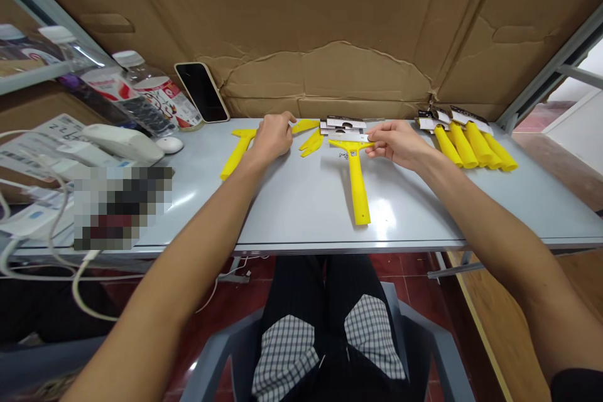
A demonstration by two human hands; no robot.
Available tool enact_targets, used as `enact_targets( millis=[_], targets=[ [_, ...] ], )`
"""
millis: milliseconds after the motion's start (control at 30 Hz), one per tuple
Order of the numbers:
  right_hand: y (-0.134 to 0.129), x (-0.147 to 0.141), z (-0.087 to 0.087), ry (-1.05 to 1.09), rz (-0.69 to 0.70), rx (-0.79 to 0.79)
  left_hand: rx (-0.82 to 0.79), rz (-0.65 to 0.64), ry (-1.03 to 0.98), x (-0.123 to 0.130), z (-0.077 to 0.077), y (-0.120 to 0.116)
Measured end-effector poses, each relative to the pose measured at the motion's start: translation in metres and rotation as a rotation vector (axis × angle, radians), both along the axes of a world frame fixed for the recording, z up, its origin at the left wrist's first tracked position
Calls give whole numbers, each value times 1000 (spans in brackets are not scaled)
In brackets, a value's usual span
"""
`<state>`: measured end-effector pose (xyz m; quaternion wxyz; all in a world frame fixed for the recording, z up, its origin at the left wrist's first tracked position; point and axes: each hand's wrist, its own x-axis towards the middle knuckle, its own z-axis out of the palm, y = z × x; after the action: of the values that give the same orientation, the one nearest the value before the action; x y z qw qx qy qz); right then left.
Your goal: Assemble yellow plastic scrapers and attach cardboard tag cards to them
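My right hand (393, 143) is closed in a pinch on the right end of a yellow scraper's (358, 185) wide head. That scraper has a pale blade strip along its top, and its handle points toward me. My left hand (276, 135) has curled fingers, partly hidden behind its back, so what they hold cannot be made out. Beside it lies another yellow scraper (236, 154), its head partly covered by the hand. Small yellow plastic pieces (311, 142) lie between the hands. Dark and white printed cards (345, 122) are just behind the blade.
Several yellow-handled scrapers (473, 144) with printed cards lie at right. A phone (202, 92) leans on the cardboard wall (358, 25). Bottles (162, 91), a white mouse (170, 145), white cables (78, 289) and a pixelated patch crowd the left. The grey table's edge (348, 246) is before my lap.
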<state>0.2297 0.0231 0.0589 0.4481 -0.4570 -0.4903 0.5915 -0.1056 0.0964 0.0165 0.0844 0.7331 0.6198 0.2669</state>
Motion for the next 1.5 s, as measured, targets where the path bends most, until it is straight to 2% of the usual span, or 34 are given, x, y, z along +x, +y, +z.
enact_targets(
  millis=[133, 300, 433, 567, 800, 867, 967, 1067, 1200, 1367, 1500],
  targets=[
    [3, 2, -2, -12, -4, 10, 227, -12, -153, -4, -1, 9],
    [6, 4, -6, -23, 1, 26, 397, 21, -440, -5, 1, 19],
    [6, 4, -6, -24, 2, 28, 425, -46, -612, 1, 6, 15],
    [5, 2, -5, -30, -7, 27, 363, -128, -652, 17, 8, 3],
    [4, 1, -4, -26, -2, 22, 15, -362, -605, 29, 6, -8],
    [4, 1, -4, -29, 1, 25, -24, -393, -585, 28, 7, -10],
    [3, 1, -3, -34, 1, 25, 6, -376, -495, 24, 14, -14],
    [3, 1, -2, -29, 4, 23, 11, -316, -247, 15, 25, -19],
    [3, 1, -3, -18, 19, 23, -151, -290, 65, 5, 39, -25],
    [5, 2, -6, -12, 31, 30, -262, -407, 168, 3, 49, -28],
    [5, 2, -6, -8, 36, 24, -320, -431, 250, 3, 46, -24]
  ],
)
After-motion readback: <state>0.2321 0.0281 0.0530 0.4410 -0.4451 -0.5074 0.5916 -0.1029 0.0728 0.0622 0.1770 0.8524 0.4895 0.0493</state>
